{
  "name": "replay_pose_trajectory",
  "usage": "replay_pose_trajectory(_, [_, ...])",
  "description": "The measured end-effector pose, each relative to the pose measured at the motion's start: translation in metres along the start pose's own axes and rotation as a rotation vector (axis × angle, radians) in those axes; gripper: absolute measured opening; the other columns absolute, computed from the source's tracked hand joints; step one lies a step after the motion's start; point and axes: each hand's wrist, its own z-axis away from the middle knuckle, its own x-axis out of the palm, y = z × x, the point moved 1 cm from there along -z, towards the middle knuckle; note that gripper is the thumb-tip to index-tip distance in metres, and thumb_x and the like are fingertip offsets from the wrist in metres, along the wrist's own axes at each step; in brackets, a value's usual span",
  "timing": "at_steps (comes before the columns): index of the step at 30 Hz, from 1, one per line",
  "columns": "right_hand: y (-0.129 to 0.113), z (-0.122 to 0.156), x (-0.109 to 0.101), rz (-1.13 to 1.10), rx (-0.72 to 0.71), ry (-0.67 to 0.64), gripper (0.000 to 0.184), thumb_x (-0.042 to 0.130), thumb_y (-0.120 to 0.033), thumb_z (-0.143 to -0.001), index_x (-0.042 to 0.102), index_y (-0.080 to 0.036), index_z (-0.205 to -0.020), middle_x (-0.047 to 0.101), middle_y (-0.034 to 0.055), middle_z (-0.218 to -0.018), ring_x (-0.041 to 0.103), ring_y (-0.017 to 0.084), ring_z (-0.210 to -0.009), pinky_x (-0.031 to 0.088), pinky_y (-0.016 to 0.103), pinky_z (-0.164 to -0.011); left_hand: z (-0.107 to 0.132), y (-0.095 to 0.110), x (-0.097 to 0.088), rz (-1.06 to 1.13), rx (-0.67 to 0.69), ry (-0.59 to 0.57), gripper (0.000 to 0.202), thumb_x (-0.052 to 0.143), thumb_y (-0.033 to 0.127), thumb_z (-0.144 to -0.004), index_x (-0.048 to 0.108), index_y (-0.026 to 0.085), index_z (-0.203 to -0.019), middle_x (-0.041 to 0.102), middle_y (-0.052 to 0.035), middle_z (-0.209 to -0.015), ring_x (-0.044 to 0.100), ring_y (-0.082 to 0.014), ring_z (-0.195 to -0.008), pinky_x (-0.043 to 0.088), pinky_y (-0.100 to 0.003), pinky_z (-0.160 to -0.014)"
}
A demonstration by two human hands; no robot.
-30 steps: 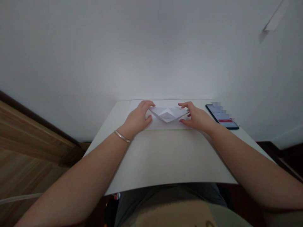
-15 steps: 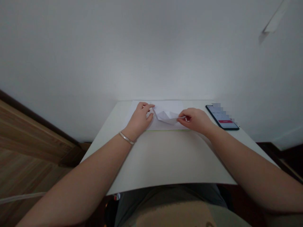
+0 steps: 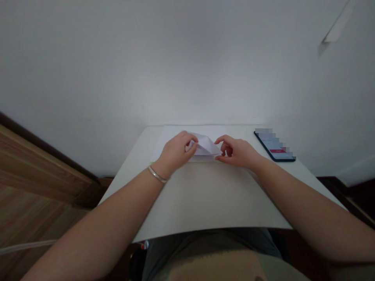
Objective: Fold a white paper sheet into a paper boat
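- Presently, the folded paper (image 3: 206,145), white and creased into angled faces with a raised ridge, sits over a flat white sheet (image 3: 164,137) toward the far end of the counter (image 3: 216,199).
- To the left of the folded paper is the left hand (image 3: 179,149); its thumb and forefinger come together on the paper's left end, pinching it.
- To the right of the folded paper is the right hand (image 3: 234,151), loosely curled, with thumb and forefinger spread apart and the paper's right tip between them; whether any finger presses on that tip, I cannot tell.
- Around and beneath the folded paper, the flat white sheet shows mostly on the left and far sides, and a thin yellowish-green line runs along its near edge.
- Well to the right of the folded paper, past the right hand, lies a phone (image 3: 271,145), its screen lit, with a red bar near the lower end and part of the display blurred into blocks.
- Nearer the wearer than the folded paper, a silver bangle (image 3: 157,174) circles the left wrist, and the bare stretch of counter runs toward the lap.
- Beyond the folded paper rises a pale wall (image 3: 187,70); far off to its left stands a wood-grained panel (image 3: 35,171).
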Motion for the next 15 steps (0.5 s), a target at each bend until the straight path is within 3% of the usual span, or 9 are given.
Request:
replay_pose_trajectory(4, [-0.002,-0.002,0.003,-0.119,-0.019,0.003,0.039,0.066,-0.032,-0.073,0.048,-0.025,-0.107,0.068,-0.0042,-0.077,0.059,0.013,-0.061,0.039,0.024,-0.056,0.004,0.015,0.001,-0.116,0.143,-0.153,0.021,0.056,0.036,-0.086,0.064,0.024,-0.101,0.061,0.0007,-0.077,0.054,-0.0134,-0.065,0.036,-0.025,-0.058])
replay_pose_trajectory(11, [-0.013,-0.002,0.007,-0.203,-0.066,-0.011,0.029,0.062,-0.028,-0.077,0.048,-0.025,-0.102,0.069,-0.0029,-0.076,0.06,0.013,-0.061,0.041,0.025,-0.057,0.005,0.017,0.006,-0.187,0.245,-0.169,0.02,0.048,0.03,-0.091,0.067,0.025,-0.097,0.065,-0.002,-0.085,0.059,-0.0149,-0.071,0.038,-0.025,-0.058])
replay_pose_trajectory(15, [-0.014,0.0,0.008,-0.212,-0.109,-0.024,0.032,0.06,-0.026,-0.078,0.049,-0.025,-0.107,0.069,-0.0031,-0.079,0.06,0.012,-0.06,0.041,0.024,-0.057,0.002,0.01,0.006,-0.076,0.231,-0.14,0.019,0.049,0.02,-0.088,0.066,0.021,-0.095,0.061,-0.0033,-0.088,0.058,-0.0147,-0.076,0.043,-0.025,-0.066])
